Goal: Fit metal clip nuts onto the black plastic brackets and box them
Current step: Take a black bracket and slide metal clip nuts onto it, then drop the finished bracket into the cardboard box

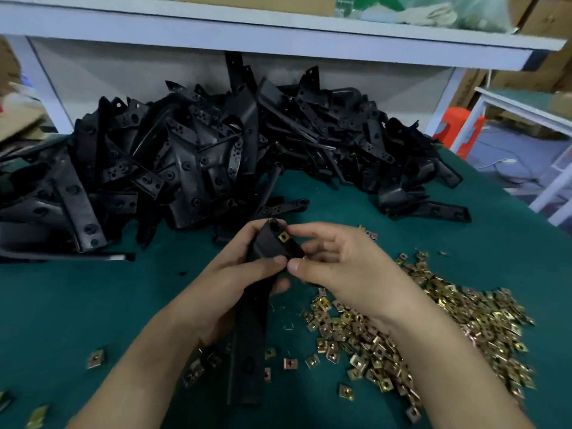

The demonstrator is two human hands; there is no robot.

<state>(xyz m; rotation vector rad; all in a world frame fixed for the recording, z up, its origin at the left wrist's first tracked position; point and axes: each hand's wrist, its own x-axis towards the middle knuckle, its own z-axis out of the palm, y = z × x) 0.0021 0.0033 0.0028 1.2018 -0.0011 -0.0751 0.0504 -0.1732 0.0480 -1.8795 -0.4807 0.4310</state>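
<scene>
A dark green cloth mat [93, 305] covers the table. At the back, a long white shelf board [216, 29] sits high on white legs. A brown cardboard box [257, 1] and a pale, blurry bundle of cloth [433, 13] lie on it. On the right, a bright orange plastic stool [458, 131] stands on the floor just beside a white metal table frame [523, 108]. A thin white cable [507, 161] lies nearby.

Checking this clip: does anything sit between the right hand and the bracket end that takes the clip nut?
Nothing visible does. The left hand grips the bracket, and the right hand pinches its upper end, with its fingertips right beside the clip nut seated there.
</scene>
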